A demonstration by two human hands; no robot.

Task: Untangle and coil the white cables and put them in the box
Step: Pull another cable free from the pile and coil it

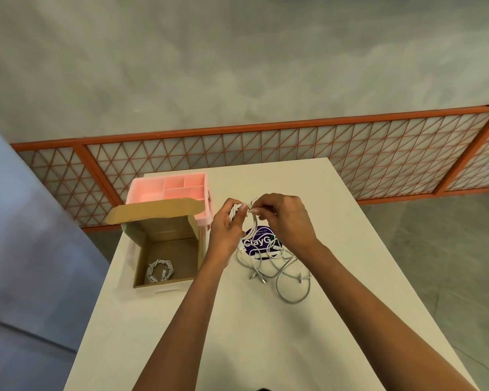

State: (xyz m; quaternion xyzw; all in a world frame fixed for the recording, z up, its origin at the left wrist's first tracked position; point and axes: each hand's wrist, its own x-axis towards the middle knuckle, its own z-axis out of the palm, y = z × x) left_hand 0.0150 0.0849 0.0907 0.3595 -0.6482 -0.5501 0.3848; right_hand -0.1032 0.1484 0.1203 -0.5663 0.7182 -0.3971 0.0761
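Note:
Above the middle of the white table [237,334], my left hand [226,230] grips a small coil of white cable [251,224]. My right hand [285,215] pinches the same cable's end at the top of the coil. Its loose loop hangs down over a purple sticker [259,241]. Below my hands a tangle of several white cables [283,272] lies on the table. To the left stands an open cardboard box [167,249], lid flap up, with one coiled white cable [160,270] on its bottom.
A pink divided organiser tray [170,190] stands behind the cardboard box at the table's far left corner. An orange lattice railing [294,153] runs beyond the far table edge. The floor drops away to the left and right of the table.

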